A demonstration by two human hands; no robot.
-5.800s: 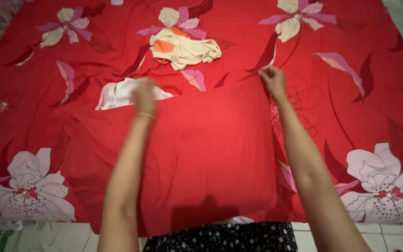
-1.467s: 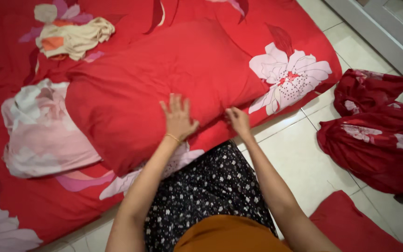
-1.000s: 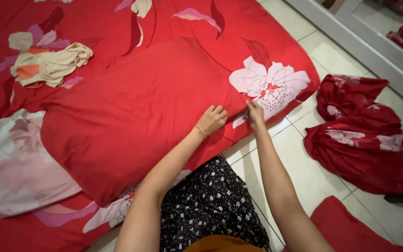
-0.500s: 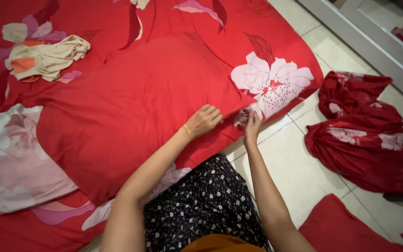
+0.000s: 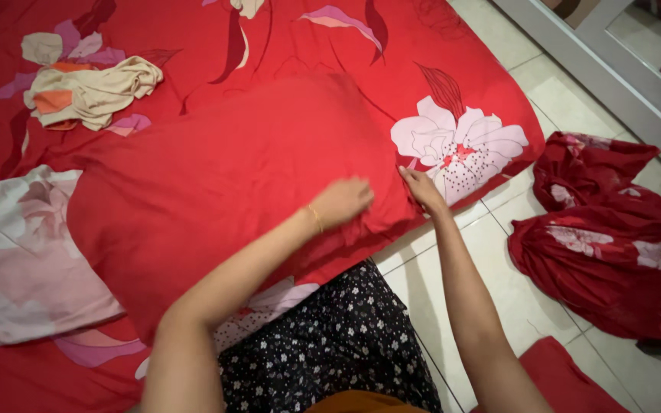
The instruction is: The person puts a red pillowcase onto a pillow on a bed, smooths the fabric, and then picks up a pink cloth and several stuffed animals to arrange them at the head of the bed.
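red pillow (image 5: pixel 216 191): mostly cased; right end open. left hand (image 5: pixel 342 200) fingers curled, right hand (image 5: pixel 422 187) fingers pinching its edge.

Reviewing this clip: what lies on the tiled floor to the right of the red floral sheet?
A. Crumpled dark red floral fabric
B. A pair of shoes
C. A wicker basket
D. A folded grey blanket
A: crumpled dark red floral fabric lies heaped on the tiled floor, clear of the red floral sheet.
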